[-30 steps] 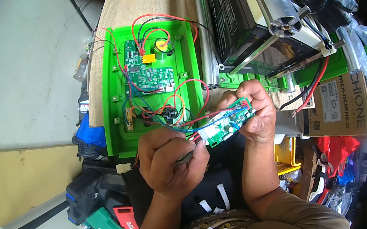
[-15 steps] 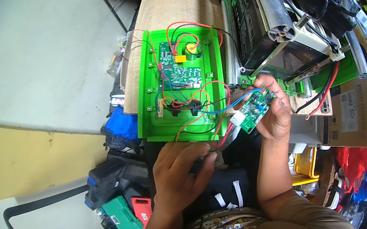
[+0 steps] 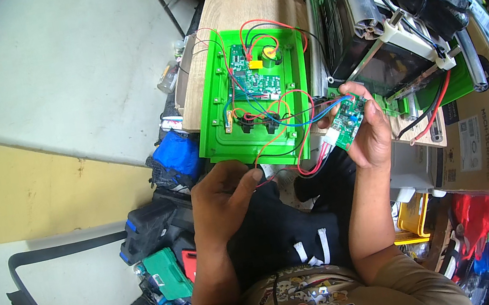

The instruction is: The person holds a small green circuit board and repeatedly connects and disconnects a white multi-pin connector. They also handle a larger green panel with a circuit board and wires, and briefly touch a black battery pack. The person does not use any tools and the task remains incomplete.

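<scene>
My right hand [image 3: 373, 137] grips a small green circuit board [image 3: 348, 122] by its edge. The board has a white plug connector [image 3: 332, 136] and blue, red and black wires running off it. Those wires lead to an open green housing panel [image 3: 216, 138], which carries another green circuit board [image 3: 255, 89], a yellow connector [image 3: 256, 64] and a round yellow-topped part [image 3: 268, 53]. At the panel's near left corner is my left hand [image 3: 217, 199], fingers curled and thumb pressed in. Thin wires reach its thumb tip; what it pinches is hidden.
The panel rests on a wooden bench [image 3: 233, 6]. To the right stands a metal-framed unit with a black battery-like block [image 3: 345, 38]. A cardboard box [image 3: 480, 132] sits below it. Tool cases, a green one [image 3: 168, 275] among them, lie at lower left.
The whole view has shifted, with the panel now further right and slightly higher. My left hand has drawn its fingers closer together near the panel's corner. The right hand still holds the circuit board.
</scene>
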### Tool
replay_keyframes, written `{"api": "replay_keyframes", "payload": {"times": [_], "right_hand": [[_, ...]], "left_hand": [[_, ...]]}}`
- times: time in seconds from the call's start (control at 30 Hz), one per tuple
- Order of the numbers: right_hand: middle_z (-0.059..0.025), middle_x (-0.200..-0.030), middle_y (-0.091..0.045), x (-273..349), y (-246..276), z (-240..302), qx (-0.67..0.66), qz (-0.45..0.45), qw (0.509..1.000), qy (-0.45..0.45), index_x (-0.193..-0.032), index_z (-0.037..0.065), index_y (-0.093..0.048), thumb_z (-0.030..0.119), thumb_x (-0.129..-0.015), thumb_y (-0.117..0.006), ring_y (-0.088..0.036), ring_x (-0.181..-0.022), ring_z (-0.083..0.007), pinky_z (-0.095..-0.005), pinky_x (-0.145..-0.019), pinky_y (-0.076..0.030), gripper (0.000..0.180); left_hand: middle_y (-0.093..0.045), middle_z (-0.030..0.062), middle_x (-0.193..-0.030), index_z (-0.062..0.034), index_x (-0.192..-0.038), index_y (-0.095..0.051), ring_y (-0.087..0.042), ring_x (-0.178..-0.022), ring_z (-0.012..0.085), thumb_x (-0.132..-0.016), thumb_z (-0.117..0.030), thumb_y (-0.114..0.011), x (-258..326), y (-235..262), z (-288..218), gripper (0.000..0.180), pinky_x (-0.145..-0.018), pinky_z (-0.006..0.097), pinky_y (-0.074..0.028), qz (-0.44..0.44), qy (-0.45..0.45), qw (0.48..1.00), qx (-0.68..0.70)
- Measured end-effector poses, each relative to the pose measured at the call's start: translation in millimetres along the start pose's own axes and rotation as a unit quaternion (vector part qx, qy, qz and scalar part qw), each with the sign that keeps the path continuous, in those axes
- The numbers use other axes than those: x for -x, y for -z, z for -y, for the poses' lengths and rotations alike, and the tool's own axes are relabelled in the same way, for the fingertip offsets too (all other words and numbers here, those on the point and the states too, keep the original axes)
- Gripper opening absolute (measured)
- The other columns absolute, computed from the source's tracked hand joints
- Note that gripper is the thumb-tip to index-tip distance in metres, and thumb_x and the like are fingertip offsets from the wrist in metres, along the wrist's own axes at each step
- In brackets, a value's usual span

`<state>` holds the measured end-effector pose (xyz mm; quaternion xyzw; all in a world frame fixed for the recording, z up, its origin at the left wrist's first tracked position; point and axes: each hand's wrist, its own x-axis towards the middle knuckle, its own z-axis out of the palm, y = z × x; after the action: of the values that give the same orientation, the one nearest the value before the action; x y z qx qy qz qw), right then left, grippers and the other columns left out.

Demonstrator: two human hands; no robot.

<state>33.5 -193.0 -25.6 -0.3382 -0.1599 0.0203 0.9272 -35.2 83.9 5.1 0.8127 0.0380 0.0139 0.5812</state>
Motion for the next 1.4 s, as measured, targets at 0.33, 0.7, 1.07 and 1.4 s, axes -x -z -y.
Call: {"api": "replay_keyframes", "payload": {"times": [0.33, 0.7, 1.07, 1.4], "right_hand": [[-0.0197, -0.105, -0.071, -0.4, -0.9, 1.4, 0.017, -0.018, 1.0, -0.007, -0.137, -0.004, -0.051, 0.035, -0.104, -0.062, -0.072, -0.099, -0.0317, -0.0524, -0.094, -0.058, 0.053], [-0.0166, -0.1, -0.07, -2.9, -1.6, 0.0, -0.014, -0.025, 1.0, -0.008, -0.135, -0.003, -0.053, 0.038, -0.105, -0.06, -0.071, -0.091, -0.0271, -0.052, -0.092, -0.058, 0.051], [-0.0156, -0.089, -0.07, -4.4, -4.8, 3.0, 0.032, -0.044, 0.998, -0.026, -0.129, -0.003, -0.055, 0.039, -0.105, -0.058, -0.073, -0.081, -0.0294, -0.0448, -0.082, -0.061, 0.049], [-0.0158, -0.088, -0.069, -6.0, -3.3, 2.0, 0.052, -0.032, 0.998, -0.027, -0.129, -0.004, -0.054, 0.041, -0.105, -0.058, -0.074, -0.081, -0.0321, -0.0439, -0.078, -0.062, 0.051]], "left_hand": [[-0.076, 0.0131, -0.094, -0.0017, -0.11, -0.062, -0.075, -0.086, 0.0196, -0.089, -0.009, -0.08, 9.9, -3.9, 3.8, 0.028, -0.073, 0.033, -0.059, 0.073, 0.018, 0.972, 0.222], [-0.074, 0.0171, -0.1, 0.0051, -0.111, -0.066, -0.073, -0.081, 0.0212, -0.09, 0.003, -0.067, 18.1, 34.9, -9.6, 0.021, -0.073, 0.031, -0.06, 0.204, -0.002, 0.896, 0.395], [-0.075, 0.01, -0.106, -0.0015, -0.115, -0.068, -0.07, -0.084, 0.0139, -0.101, -0.003, -0.065, 6.3, 9.0, 0.0, 0.015, -0.076, 0.026, -0.056, 0.289, 0.08, 0.905, 0.302], [-0.074, 0.0148, -0.1, 0.0018, -0.109, -0.067, -0.072, -0.076, 0.0157, -0.095, -0.001, -0.068, 1.5, 9.6, 10.4, 0.015, -0.07, 0.029, -0.058, 0.203, 0.065, 0.92, 0.329]]}}
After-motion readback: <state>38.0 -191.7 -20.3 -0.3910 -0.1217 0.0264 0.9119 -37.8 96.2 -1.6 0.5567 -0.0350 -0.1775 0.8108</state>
